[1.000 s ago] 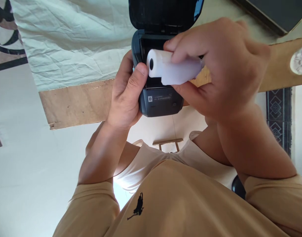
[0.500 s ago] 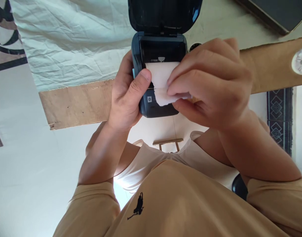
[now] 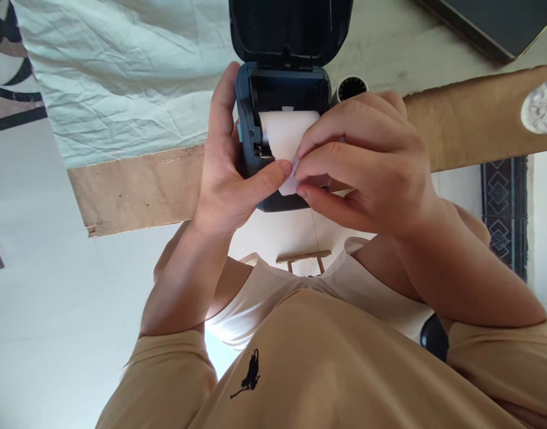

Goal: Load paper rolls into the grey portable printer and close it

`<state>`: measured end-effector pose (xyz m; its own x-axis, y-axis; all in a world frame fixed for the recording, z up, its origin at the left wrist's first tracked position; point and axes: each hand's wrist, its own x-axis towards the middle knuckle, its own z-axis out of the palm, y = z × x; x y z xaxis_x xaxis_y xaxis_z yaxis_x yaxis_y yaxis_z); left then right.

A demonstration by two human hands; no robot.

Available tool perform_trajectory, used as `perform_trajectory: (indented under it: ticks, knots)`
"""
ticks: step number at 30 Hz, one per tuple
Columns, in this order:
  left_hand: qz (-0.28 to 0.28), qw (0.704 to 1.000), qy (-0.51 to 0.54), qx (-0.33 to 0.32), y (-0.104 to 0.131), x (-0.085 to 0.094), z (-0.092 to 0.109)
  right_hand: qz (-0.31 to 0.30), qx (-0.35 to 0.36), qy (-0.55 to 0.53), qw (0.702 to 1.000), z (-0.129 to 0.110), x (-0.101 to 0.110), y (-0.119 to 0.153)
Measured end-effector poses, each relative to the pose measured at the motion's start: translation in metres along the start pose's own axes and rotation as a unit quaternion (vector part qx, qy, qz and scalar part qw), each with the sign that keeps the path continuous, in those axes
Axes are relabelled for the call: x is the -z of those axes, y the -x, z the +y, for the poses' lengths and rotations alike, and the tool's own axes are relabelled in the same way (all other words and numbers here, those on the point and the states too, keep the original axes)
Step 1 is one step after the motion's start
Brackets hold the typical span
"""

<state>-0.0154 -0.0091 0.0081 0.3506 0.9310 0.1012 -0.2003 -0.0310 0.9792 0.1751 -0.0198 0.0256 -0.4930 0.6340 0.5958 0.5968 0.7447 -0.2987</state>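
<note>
A small dark label printer (image 3: 251, 143) has its black lid (image 3: 291, 30) swung up, away from me. Inside sits a roll of white paper (image 3: 289, 131), its loose end drawn out over the printer's near edge. My left hand (image 3: 229, 179) is wrapped round the printer's left side, with its thumb pressed on the paper near the edge. With fingertips pinched, my right hand (image 3: 367, 161) grips the paper's loose end from the right. My fingers hide part of the paper end and the printer's right front.
Just right of the printer stands a round object with a black top (image 3: 351, 88). A pale green cloth (image 3: 130, 77) covers the table's left, above a bare wooden edge (image 3: 143, 193). A dark flat device (image 3: 497, 24) lies at the far right, and a clear glass object (image 3: 541, 107) near the right edge.
My left thumb has moved down and right onto the paper's end. The printer and my right hand have shifted slightly left, uncovering more of the round black-topped object.
</note>
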Motion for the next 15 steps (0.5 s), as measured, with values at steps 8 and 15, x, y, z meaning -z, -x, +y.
perform_trajectory:
  ticks: [8, 15]
  knots:
    - [0.009, 1.000, 0.008, -0.013, -0.002, 0.002, -0.006, 0.057, 0.020, -0.017, 0.998, 0.003, -0.003, -0.001]
    - [-0.040, 0.984, 0.044, -0.170, -0.021, 0.016, -0.047, 0.111, -0.070, 0.059, 0.990, 0.007, 0.000, -0.005]
